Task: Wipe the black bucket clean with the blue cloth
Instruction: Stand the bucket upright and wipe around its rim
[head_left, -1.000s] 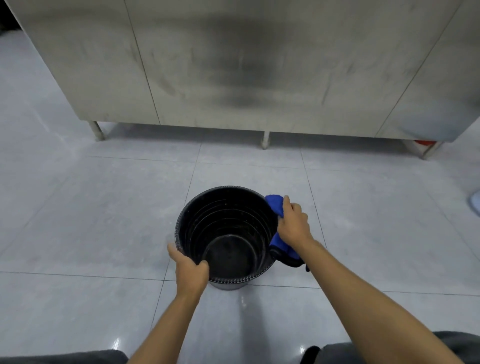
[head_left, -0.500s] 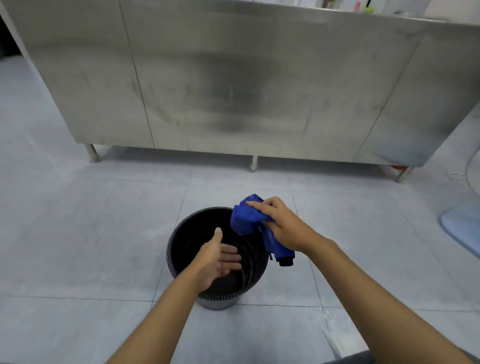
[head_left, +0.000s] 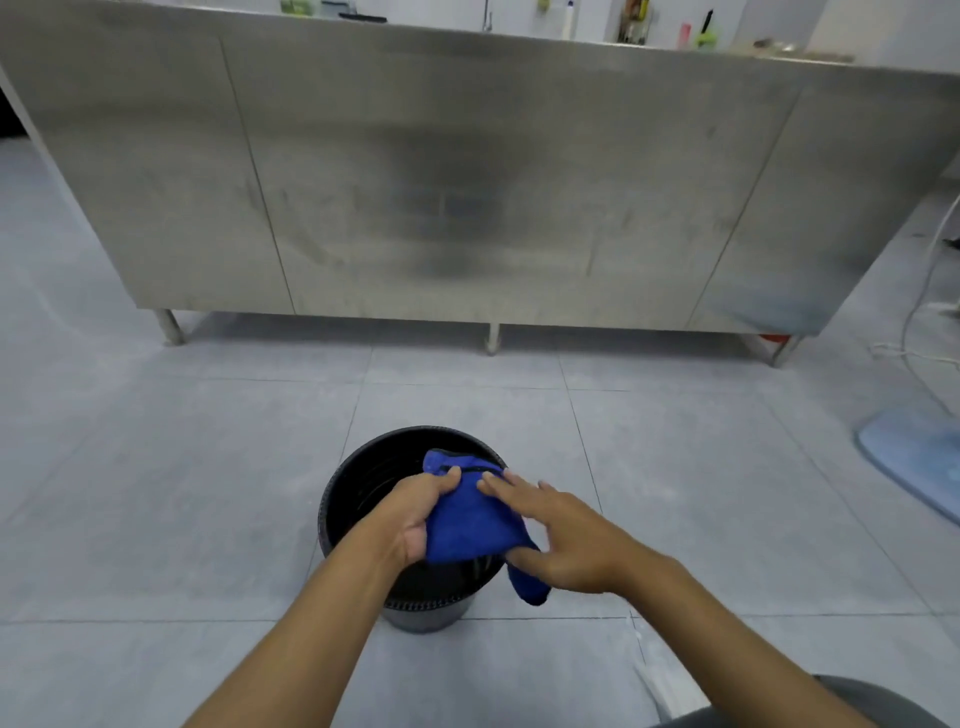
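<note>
The black bucket (head_left: 358, 483) stands upright on the grey tiled floor, low in the middle of the view. Above its opening hangs the blue cloth (head_left: 467, 519), bunched, with one end drooping past the bucket's right rim. My left hand (head_left: 415, 514) grips the cloth's left side, thumb on top. My right hand (head_left: 561, 535) lies against the cloth's right side with its fingers spread flat; whether it grips the cloth is unclear. Both forearms hide the near part of the bucket.
A long stainless-steel counter (head_left: 467, 182) on short legs runs across the floor behind the bucket, with bottles on its top. A pale blue mat (head_left: 914, 457) and a white cable (head_left: 930, 291) lie at the right. Bare tiles surround the bucket.
My left hand left the bucket's rim and took hold of the cloth. My right hand lifted the cloth off the bucket's right wall to above the opening and loosened to flat fingers. The view tilted up.
</note>
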